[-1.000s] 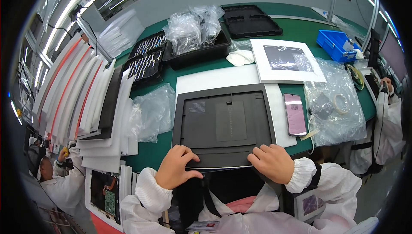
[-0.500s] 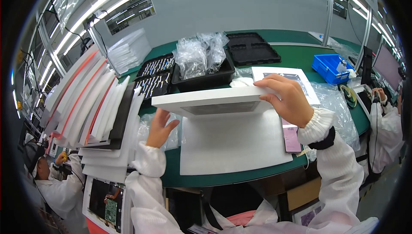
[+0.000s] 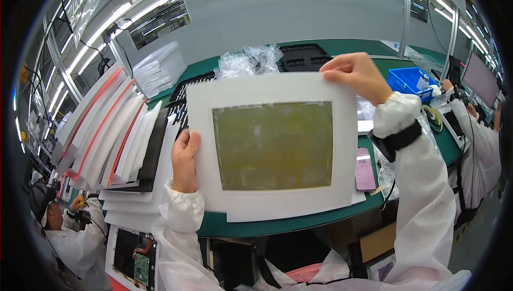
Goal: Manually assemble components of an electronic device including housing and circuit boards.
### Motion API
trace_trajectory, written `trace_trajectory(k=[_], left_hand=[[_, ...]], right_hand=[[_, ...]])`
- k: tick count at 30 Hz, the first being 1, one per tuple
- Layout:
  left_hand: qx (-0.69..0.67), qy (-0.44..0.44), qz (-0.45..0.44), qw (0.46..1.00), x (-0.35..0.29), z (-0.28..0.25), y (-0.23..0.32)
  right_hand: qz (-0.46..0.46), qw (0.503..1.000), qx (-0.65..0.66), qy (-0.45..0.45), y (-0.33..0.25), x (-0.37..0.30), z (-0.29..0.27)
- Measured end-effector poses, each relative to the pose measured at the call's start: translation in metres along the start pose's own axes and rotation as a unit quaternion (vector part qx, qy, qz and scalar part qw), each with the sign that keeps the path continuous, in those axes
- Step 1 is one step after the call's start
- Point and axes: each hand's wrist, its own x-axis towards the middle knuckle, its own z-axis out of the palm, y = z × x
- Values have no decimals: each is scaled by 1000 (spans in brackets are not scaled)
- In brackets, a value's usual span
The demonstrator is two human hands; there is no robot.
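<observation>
A white framed panel (image 3: 272, 199) with a rectangular olive-coloured screen area (image 3: 273, 147) is held upright facing me above the workbench. My right hand (image 3: 359, 77) pinches its top right corner between thumb and fingers. At the panel's left edge, my left hand (image 3: 186, 160) grips the side, thumb towards me. Under it, a white foam sheet (image 3: 294, 212) lies on the green bench, mostly hidden by the panel. Right of the sheet lies a flat pink rectangular item (image 3: 365, 169).
White foam sheets (image 3: 101, 136) stand in a row at left. Behind the panel are bagged clear plastic (image 3: 243, 61) and a black tray (image 3: 304, 56). A blue bin (image 3: 410, 81) sits at right. An opened panel with a circuit board (image 3: 141, 267) rests lower left. Co-workers (image 3: 69, 237) sit on both sides.
The panel has been tilted up from nearly edge-on, so its face with the olive area now shows. My right hand has risen, and my left hand has closed on the left edge.
</observation>
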Motion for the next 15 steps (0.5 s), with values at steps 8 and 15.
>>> trace_trajectory(k=[8, 15], left_hand=[[-17, 59, -268, 962, -31, -26, -72], [23, 16, -336, 942, -31, -28, -98]], right_hand=[[187, 973, -19, -132, 128, -1, 74], [187, 969, -94, -134, 150, -18, 88]])
